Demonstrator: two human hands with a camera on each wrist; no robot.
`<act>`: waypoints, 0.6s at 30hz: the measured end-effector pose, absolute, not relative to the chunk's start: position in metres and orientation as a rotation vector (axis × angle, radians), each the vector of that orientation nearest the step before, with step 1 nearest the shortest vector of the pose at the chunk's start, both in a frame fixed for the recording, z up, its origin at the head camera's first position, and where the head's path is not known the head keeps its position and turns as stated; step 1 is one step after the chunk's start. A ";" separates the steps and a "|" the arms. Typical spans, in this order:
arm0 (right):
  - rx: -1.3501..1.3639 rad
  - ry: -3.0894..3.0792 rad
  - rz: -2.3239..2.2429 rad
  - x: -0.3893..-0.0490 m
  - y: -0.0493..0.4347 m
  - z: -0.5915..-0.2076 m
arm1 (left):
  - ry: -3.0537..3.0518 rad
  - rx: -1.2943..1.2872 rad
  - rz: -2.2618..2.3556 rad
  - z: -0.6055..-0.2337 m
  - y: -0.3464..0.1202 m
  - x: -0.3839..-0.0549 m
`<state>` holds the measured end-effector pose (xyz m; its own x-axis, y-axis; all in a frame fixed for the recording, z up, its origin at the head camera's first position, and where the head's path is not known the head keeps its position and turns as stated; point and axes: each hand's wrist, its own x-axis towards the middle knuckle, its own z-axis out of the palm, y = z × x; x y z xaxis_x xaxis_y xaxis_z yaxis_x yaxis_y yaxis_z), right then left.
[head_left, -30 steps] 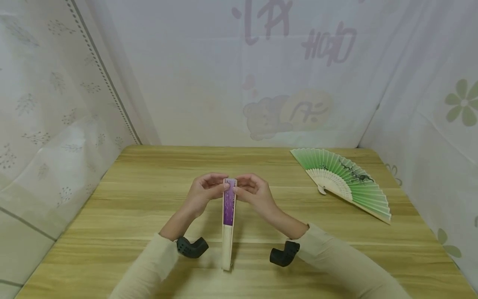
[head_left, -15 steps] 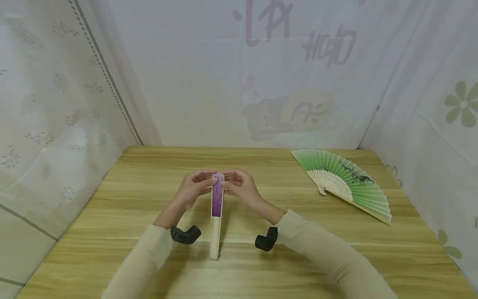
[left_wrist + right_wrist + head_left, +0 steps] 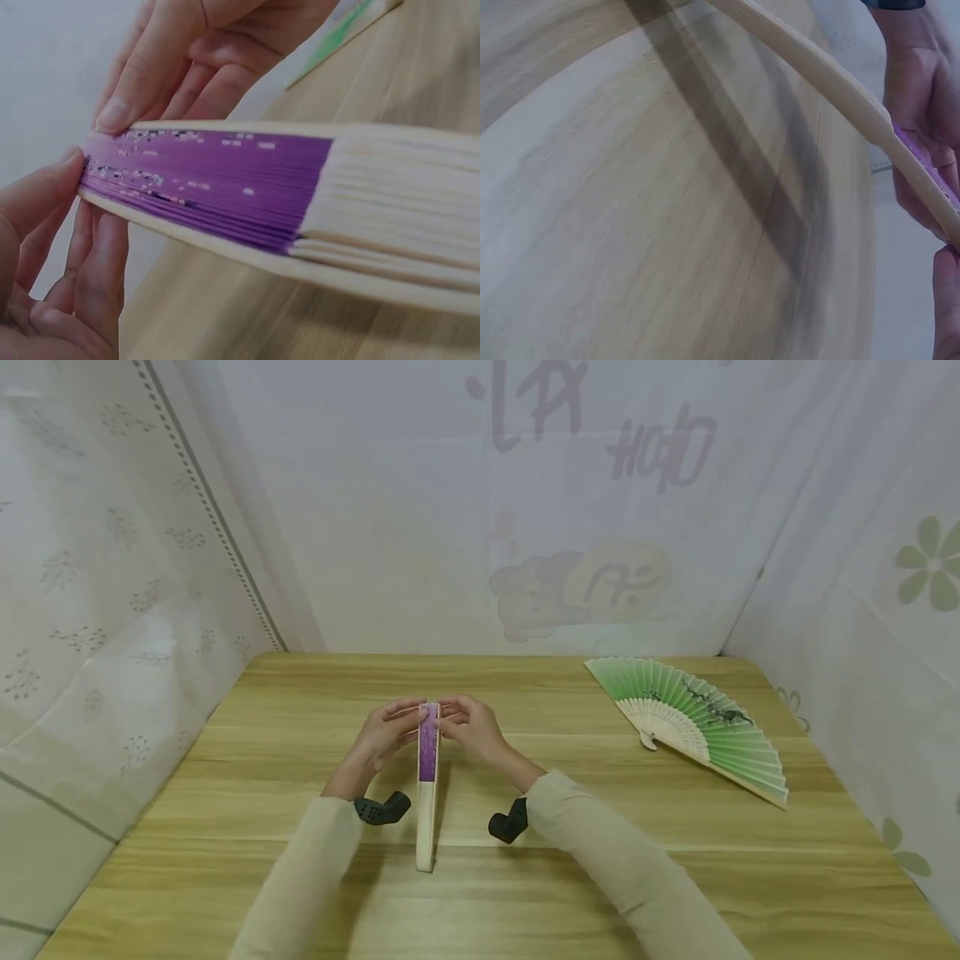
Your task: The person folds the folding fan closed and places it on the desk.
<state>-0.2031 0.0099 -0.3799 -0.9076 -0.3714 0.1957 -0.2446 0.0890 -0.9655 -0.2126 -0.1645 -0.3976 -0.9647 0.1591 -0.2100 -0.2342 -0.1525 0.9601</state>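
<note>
A folded purple folding fan (image 3: 427,752) with pale wooden ribs points away from me, left of the middle of the table. My left hand (image 3: 377,737) pinches the left side of its far, purple end. On the opposite side, my right hand (image 3: 477,729) pinches the same end between thumb and fingers. In the left wrist view, the purple pleats (image 3: 225,180) lie tightly stacked between two outer ribs. Only a pale outer rib (image 3: 817,71) and a sliver of purple show in the right wrist view. A shadow beneath suggests the fan is lifted off the table.
A green folding fan (image 3: 738,739) lies spread out at the right of the wooden table (image 3: 637,860). Patterned white cloth (image 3: 390,527) hangs behind the table and at both sides. Each wrist carries a black camera mount (image 3: 384,810).
Both hands have carried the purple fan to the left and a little away from me. It looks slightly narrower now. The green fan has stayed in place.
</note>
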 end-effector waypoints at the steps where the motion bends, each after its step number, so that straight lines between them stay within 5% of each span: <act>1: -0.631 2.229 -1.962 -0.207 0.009 -0.384 | 1.839 -0.085 2.204 -0.400 -0.166 -0.214; 18: -0.247 2.247 -1.790 -0.233 -0.004 -0.428 | 1.918 -0.133 2.002 -0.432 -0.175 -0.225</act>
